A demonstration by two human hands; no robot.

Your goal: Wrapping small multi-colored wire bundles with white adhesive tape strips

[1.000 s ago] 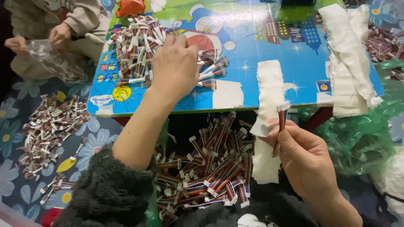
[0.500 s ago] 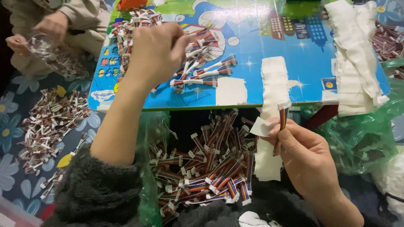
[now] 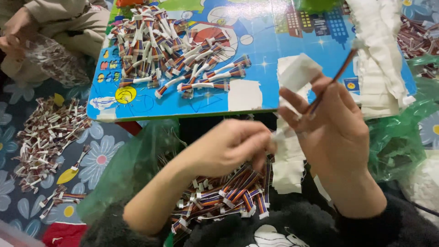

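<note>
My right hand is raised over the table's near edge. It pinches a thin multicoloured ribbon cable that slants up to the right, with a white tape piece standing by its fingertips. My left hand is low, just left of the right hand. Its fingers are closed at the end of a white tape strip that hangs off the table; motion blur hides the exact grip. Under both hands, a heap of ribbon cables with white connectors fills my lap.
The blue cartoon-printed table carries a pile of finished cables and a white tape square. Stacked white tape strips lie at its right. Green plastic bag sits right. Another person's hands hold a clear bag; cables cover the floor.
My left hand left the pile on the table and came down to the tape strip beside my right hand. My right hand rose and tilted the cable up to the right.
</note>
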